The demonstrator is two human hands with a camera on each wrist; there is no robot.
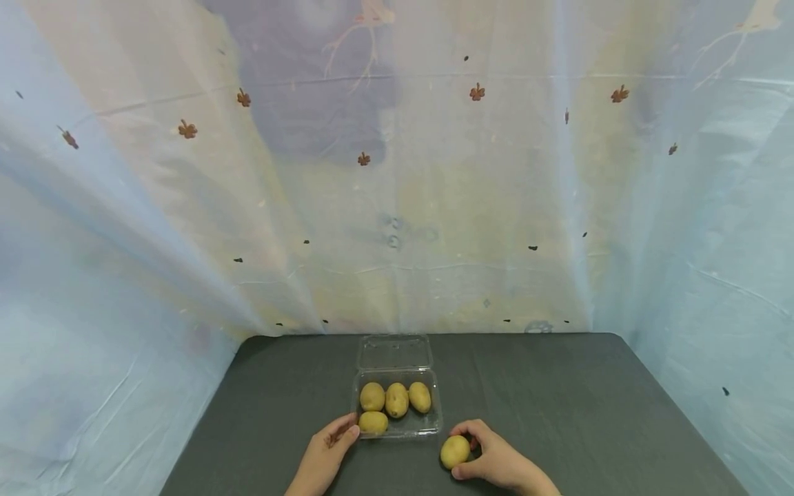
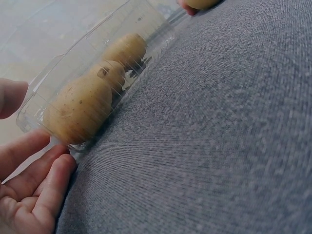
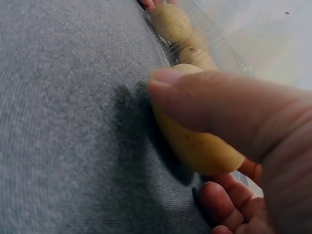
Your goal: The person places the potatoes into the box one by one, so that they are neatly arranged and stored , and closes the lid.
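We see the right hand [image 1: 493, 460] with its fingers [image 3: 229, 109] curled round a potato [image 1: 455, 451] on the dark worktop [image 1: 589, 413], just beside a clear plastic box [image 1: 432, 427]. The left hand [image 1: 327, 453] rests relaxed fingers [image 2: 46, 187] against the box's near corner; four potatoes [image 1: 395, 403] lie inside.

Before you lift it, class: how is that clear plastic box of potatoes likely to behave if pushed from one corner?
The clear box looks thin-walled, so it may flex rather than stay stiff. Four potatoes weigh it down, so it probably slides, not tips. The left hand at its corner should steady it.
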